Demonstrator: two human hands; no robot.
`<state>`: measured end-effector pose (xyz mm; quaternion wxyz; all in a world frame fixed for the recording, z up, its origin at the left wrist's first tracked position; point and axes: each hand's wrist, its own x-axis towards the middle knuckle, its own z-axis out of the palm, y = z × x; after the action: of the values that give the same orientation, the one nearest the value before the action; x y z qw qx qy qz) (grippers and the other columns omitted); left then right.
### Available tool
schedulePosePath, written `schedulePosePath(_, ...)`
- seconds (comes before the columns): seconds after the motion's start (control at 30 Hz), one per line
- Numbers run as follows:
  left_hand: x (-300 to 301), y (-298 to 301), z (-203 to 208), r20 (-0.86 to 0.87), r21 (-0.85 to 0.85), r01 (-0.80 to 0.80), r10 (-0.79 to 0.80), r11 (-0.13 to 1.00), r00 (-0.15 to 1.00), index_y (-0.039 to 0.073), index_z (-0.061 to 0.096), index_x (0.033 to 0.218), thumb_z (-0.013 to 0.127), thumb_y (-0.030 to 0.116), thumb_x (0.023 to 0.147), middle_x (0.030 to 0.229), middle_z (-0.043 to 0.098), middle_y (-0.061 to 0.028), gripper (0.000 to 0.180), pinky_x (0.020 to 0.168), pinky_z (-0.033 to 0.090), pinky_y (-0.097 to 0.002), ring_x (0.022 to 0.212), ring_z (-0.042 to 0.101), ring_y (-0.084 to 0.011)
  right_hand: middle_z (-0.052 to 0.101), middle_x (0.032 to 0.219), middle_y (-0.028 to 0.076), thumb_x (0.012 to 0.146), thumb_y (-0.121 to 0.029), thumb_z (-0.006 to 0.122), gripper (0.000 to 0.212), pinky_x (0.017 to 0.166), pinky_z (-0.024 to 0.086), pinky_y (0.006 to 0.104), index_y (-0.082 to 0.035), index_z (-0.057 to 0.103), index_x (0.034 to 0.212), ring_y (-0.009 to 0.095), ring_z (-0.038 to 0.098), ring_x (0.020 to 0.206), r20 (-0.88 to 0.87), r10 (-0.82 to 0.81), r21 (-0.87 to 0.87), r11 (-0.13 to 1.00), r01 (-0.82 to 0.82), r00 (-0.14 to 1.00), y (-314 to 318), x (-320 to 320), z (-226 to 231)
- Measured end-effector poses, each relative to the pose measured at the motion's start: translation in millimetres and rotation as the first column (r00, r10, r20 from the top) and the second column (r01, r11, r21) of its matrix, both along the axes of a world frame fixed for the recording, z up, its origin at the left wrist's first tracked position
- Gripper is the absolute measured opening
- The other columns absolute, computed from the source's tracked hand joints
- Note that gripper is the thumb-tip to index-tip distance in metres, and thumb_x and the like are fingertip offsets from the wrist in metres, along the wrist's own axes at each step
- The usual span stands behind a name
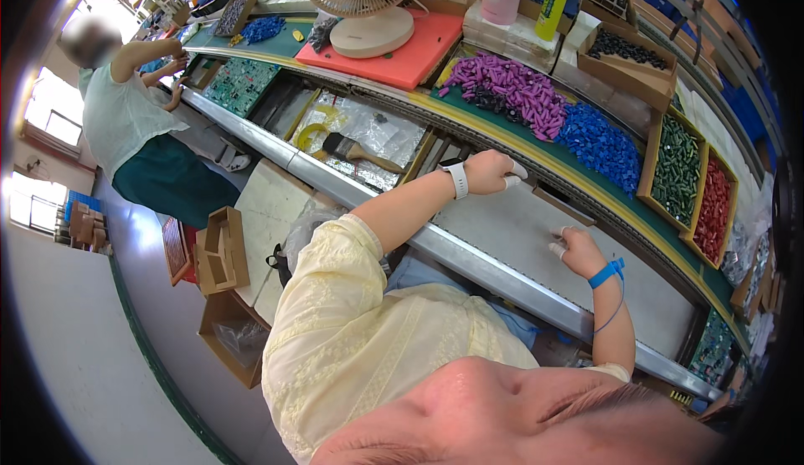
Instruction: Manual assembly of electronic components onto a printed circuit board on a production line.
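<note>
Right grip above grey panel

1. Left hand and right hand are over the counter, before the person.
2. Ledge, behind the counter, carries the left parts pile and, adjoining on its right, the right parts pile.
3. Filled trays stand right of both piles.
4. Fan rests on the mat, left of both piles.
5. Brush lies on the bag, left of the left hand.
6. Cartons stand farther left.
</note>
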<state>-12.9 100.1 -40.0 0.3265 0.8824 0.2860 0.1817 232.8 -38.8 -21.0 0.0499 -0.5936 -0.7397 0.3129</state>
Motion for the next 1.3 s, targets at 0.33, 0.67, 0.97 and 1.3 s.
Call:
schedulePosePath(0.33,-1.3,-3.9,5.5,-0.024,0.005,0.012,-0.012,1.000,1.000,0.006,0.065,0.101,0.058,0.020,0.081,0.095,0.064,-0.0159,0.025,0.080,0.047,-0.0375,0.087,0.061,-0.0319,0.060,0.092,0.021,0.079,-0.020,0.062,0.032,0.075,0.048,0.0398,-0.002,0.060,0.106,0.033,0.060,0.082,-0.011,-0.026,-0.017,1.000,0.026,1.000,-0.6,2.1,-6.2)
schedulePosePath(0.67,-0.5,-1.0,-1.6,-0.029,0.023,0.025,-0.025,0.999,0.999,0.006,0.065,0.102,0.057,0.020,0.082,0.094,0.064,-0.0161,0.025,0.080,0.047,-0.0375,0.087,0.061,-0.0321,0.060,0.095,0.021,0.079,-0.024,0.063,0.038,0.079,0.046,0.0406,-0.003,0.058,0.110,0.034,0.058,0.088,0.092,0.032,-0.088,0.996,-0.023,0.995,0.9,6.0,-7.9)
schedulePosePath(0.97,-0.6,-4.0,4.0,-0.051,-0.012,0.007,-0.008,1.000,0.999,0.009,0.065,0.102,0.057,0.023,0.080,0.095,0.064,-0.0162,0.027,0.080,0.047,-0.0390,0.087,0.061,-0.0322,0.059,0.104,0.022,0.079,-0.025,0.062,0.042,0.083,0.046,0.0400,-0.003,0.056,0.114,0.034,0.058,0.093,0.100,0.024,-0.170,0.985,-0.006,0.995,2.1,6.0,-9.6)
schedulePosePath(1.3,-0.9,-2.9,3.2,-0.064,-0.019,0.025,-0.026,1.000,0.998,0.006,0.065,0.102,0.058,0.020,0.081,0.095,0.064,-0.0167,0.026,0.080,0.047,-0.0378,0.088,0.061,-0.0322,0.058,0.107,0.021,0.080,-0.025,0.062,0.042,0.084,0.045,0.0397,-0.003,0.056,0.115,0.034,0.057,0.095,0.089,0.021,-0.194,0.981,-0.003,0.996,2.5,4.7,-8.9)
